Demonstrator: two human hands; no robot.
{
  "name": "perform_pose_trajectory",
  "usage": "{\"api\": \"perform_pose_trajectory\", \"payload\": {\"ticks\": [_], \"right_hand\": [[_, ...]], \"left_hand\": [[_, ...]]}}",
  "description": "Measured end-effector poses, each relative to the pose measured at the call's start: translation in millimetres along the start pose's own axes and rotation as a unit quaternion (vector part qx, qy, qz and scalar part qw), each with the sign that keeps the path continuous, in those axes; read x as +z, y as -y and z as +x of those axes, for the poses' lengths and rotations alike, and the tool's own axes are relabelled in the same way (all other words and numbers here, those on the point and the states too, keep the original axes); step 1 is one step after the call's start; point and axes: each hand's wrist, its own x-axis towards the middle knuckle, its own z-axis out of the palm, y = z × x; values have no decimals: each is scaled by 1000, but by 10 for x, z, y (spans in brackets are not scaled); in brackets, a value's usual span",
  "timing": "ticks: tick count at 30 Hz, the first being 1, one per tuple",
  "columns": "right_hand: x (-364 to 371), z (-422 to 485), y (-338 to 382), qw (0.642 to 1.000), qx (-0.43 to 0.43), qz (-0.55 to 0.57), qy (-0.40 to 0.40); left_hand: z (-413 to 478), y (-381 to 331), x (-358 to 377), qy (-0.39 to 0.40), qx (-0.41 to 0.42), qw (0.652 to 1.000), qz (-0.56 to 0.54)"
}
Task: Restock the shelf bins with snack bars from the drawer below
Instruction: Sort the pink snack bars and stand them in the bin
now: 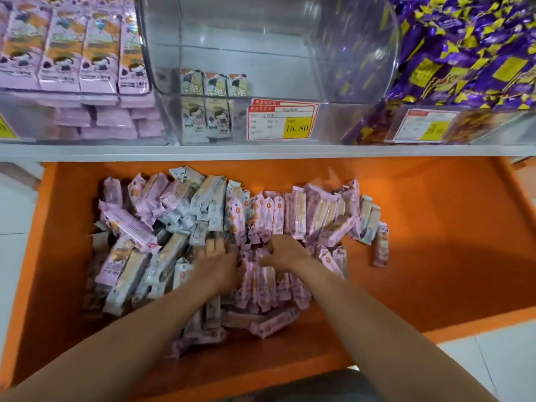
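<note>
Orange drawer [435,227] under shelf bins [333,123], left hand [216,262] flat on snack bars [290,216], right hand [285,252] curled round some

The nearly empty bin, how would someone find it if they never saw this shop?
Look at the white shelf above the orange drawer; three clear bins stand on it. The nearly empty bin is the middle one, with the 15.80 price tag. Its neighbours are packed full, pink bars left, purple packs right; it holds only a few bars.

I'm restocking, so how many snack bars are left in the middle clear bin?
5 snack bars show: three in an upper row, two below them, at the left end of the middle bin. The price label may hide more.
</note>
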Motion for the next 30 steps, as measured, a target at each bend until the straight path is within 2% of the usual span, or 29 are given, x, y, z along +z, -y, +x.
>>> {"api": "perform_pose_trajectory", "payload": {"ticks": [4,9,13,16,20,23,26,30], "right_hand": [[1,24,-48,998,-23,48,13],[-64,-35,-80,982,-45,179,39],[-96,-123,-80,966,-53,250,39],[-128,-198,-48,941,-65,330,33],[-210,-282,29,906,-80,416,5],[-274,-362,103,873,-80,481,-3],[-329,-448,190,842,-97,530,-25],[-330,-585,422,823,-111,556,-37]], "left_hand": [[36,-46,33,-65,1,996,-54],[38,-40,-13,-102,-5,986,-133],[-19,-45,-90,-125,6,964,-234],[-23,-4,-115,-115,0,926,-359],[-126,61,-328,-70,-21,830,-553],[-258,146,-499,-46,0,825,-564],[-349,247,-595,-20,5,786,-618],[-515,319,-712,2,-8,750,-662]]}}
